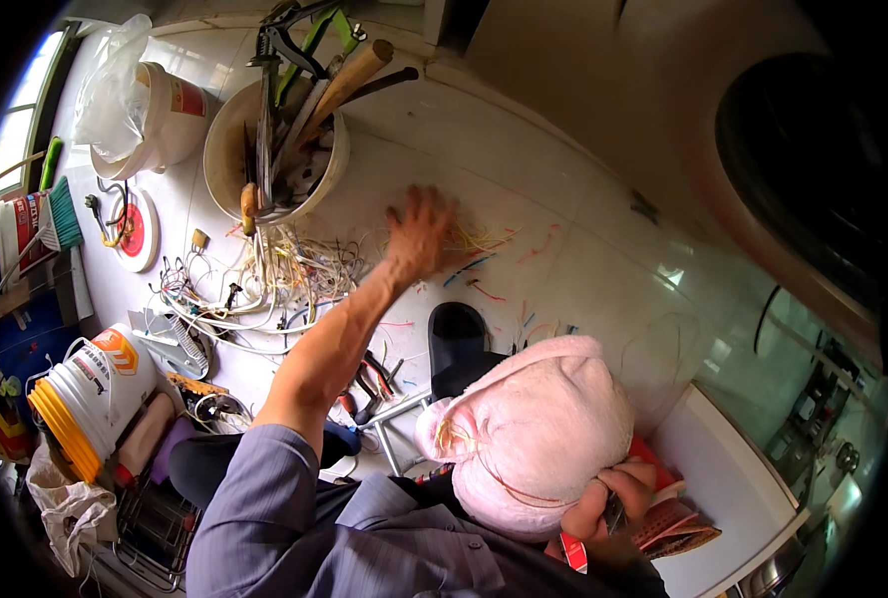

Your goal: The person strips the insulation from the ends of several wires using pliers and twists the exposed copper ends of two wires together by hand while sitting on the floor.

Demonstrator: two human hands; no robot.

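Yellowish wires (482, 239) partly hidden by blurred left hand (419, 237).

1. Daylight entered from a window (23, 125) at upper left.
2. The floor (553, 194) was pale, with bright glare spots toward the right.
3. The left hand (422, 234) showed motion blur.
4. Black corners enclosed the round, bent view.
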